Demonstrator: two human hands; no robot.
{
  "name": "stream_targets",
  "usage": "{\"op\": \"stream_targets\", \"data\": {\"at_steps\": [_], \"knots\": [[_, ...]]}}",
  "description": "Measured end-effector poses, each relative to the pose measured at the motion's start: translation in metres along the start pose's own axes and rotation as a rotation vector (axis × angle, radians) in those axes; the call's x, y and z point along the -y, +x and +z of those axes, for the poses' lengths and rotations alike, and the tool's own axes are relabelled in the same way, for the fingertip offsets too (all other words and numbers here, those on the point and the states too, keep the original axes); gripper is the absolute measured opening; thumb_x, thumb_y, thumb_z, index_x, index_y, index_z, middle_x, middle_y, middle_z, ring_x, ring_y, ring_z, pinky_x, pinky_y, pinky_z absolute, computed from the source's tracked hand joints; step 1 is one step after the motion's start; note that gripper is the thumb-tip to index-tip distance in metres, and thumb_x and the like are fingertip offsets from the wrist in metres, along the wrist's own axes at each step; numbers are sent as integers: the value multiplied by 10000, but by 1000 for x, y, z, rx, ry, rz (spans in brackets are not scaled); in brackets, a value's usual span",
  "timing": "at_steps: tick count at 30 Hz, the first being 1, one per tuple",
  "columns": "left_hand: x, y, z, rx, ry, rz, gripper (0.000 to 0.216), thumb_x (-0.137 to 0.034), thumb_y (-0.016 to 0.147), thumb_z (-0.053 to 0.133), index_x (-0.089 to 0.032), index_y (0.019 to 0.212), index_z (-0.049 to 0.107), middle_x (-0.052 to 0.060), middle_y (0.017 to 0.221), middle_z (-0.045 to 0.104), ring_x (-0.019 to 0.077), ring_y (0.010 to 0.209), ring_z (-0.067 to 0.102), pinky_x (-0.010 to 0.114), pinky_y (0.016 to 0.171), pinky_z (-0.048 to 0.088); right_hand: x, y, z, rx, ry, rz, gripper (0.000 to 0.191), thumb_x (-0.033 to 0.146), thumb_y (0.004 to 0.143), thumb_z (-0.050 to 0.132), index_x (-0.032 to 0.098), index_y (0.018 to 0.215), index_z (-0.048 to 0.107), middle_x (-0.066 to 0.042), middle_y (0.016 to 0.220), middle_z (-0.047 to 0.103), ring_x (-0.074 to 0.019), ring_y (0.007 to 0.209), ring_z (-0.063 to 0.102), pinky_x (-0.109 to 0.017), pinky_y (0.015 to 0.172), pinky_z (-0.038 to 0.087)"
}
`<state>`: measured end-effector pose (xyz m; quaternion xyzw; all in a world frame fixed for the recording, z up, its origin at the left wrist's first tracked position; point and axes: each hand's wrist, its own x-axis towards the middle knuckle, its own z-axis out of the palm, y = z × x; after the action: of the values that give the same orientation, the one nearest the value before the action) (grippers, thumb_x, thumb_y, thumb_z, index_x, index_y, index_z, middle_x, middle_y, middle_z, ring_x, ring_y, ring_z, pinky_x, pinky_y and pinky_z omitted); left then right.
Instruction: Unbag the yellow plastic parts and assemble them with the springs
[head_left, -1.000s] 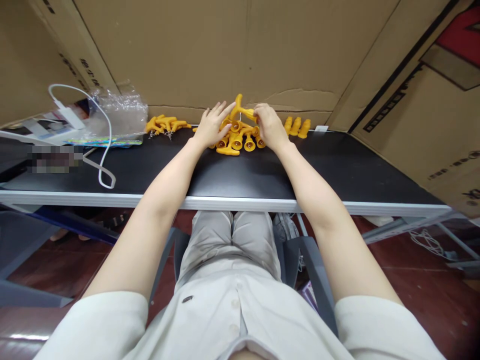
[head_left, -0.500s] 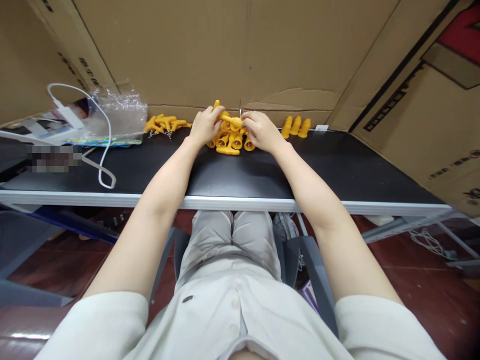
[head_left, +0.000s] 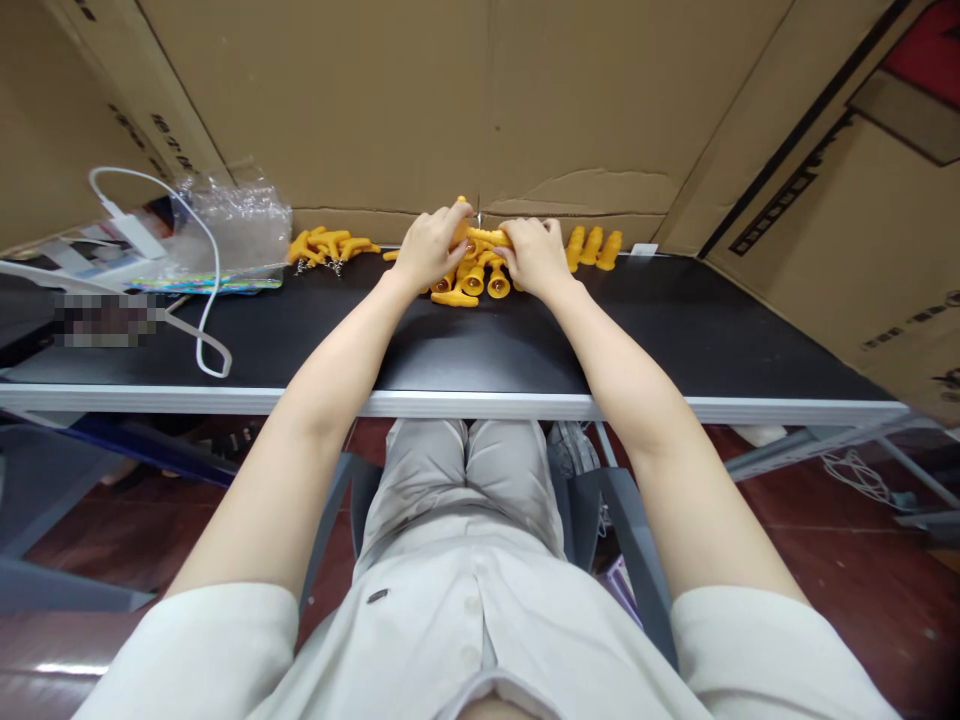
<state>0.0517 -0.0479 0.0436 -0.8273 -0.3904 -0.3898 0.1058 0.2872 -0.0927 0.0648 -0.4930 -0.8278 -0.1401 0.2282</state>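
Note:
Over a pile of yellow corkscrew parts, my left hand (head_left: 436, 243) is closed on the yellow T-shaped handle (head_left: 460, 228) of a corkscrew. From it a ribbed yellow sleeve (head_left: 491, 237) runs sideways to my right hand (head_left: 534, 255), whose fingers pinch its other end. Whether the metal spiral is inside the sleeve cannot be seen. Beneath the hands lie several sleeves with bell-shaped open ends (head_left: 498, 287), their mouths facing me. One yellow handle (head_left: 454, 299) lies crosswise in front of them.
At the left lie yellow handles with metal spirals (head_left: 330, 245), a clear plastic bag (head_left: 236, 225) and a white cable (head_left: 219, 270). Three yellow sleeves (head_left: 592, 247) stand upright at the right, near a white tag (head_left: 644, 249). Cardboard (head_left: 480, 110) walls the back of the black table (head_left: 675, 330).
Both hands have shifted slightly right. The T-handle in my left hand has moved right with them, and the held sleeve now shows more plainly between the hands.

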Motion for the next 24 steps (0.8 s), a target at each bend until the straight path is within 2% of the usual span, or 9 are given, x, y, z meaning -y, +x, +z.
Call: {"op": "stream_targets", "data": {"at_steps": [4,8,12,17,20,24], "knots": [[3,-2,4,-20,-94,-45,383,-410,1003,670,-250,1351,646,138,1168,787,361,1178,775,478,1114,561,-1,1,0,-12,-30,-22,448,289,1156,357,142,1445,666,-230,1458,733,-444,1401,601,-691,1210,370],[10,-3,9,-4,-131,-82,364,-375,992,699,-266,1333,634,102,1039,771,346,1059,793,493,1076,570,-1,2,2,-6,-64,-44,465,329,1169,335,158,1451,663,-224,1437,736,-435,1388,587,-688,1209,359],[9,-2,8,11,-110,-74,388,-336,962,699,-250,1335,634,139,1170,786,360,1142,784,490,1099,561,-7,2,5,-23,-65,-67,458,402,1158,393,217,1500,635,-202,1448,741,-443,1373,586,-684,1195,377],[-3,-2,-1,26,-57,-60,410,-332,956,683,-237,1353,645,175,1326,774,384,1289,744,496,1167,539,-14,1,10,12,31,-64,502,350,1169,371,162,1574,601,-237,1565,685,-433,1429,591,-631,1184,416],[-8,-2,-4,36,-46,-63,422,-361,972,667,-234,1374,640,184,1342,771,399,1323,731,517,1191,528,-16,2,11,45,58,-56,506,329,1162,378,164,1582,607,-246,1550,698,-443,1423,603,-633,1156,437],[-9,-2,-2,6,-108,-75,380,-401,991,698,-256,1336,628,152,1267,775,372,1272,754,478,1160,545,-13,2,4,26,32,-57,454,375,1166,392,209,1488,664,-213,1458,746,-438,1380,619,-641,1158,419]]}}
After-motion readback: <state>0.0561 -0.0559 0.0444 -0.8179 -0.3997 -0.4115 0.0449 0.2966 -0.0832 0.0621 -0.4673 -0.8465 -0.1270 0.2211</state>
